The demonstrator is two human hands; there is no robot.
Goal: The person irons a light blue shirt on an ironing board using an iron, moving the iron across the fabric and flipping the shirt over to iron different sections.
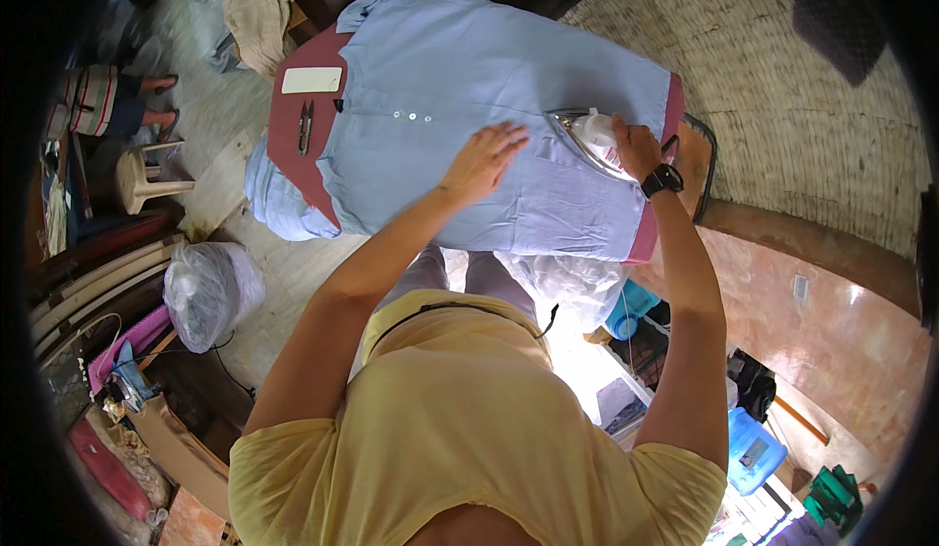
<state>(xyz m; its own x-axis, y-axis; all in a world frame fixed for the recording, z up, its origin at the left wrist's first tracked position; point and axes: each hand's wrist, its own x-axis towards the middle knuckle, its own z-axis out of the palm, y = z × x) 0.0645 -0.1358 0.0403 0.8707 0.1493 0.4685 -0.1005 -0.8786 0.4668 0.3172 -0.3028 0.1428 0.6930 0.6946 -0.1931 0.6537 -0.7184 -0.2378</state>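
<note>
One hand, your left, is loosely open over the shirt, contact hard to tell; your right hand grips the iron, hiding most of its handle. The shirt lies across the table. Far left, a person is partly cut off.

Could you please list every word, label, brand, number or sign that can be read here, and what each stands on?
No text can be read.
On the iron: reddish marks, too small to read.
On the blue container: a dark label, too small to read.
On the white card: no writing discernible.
</note>
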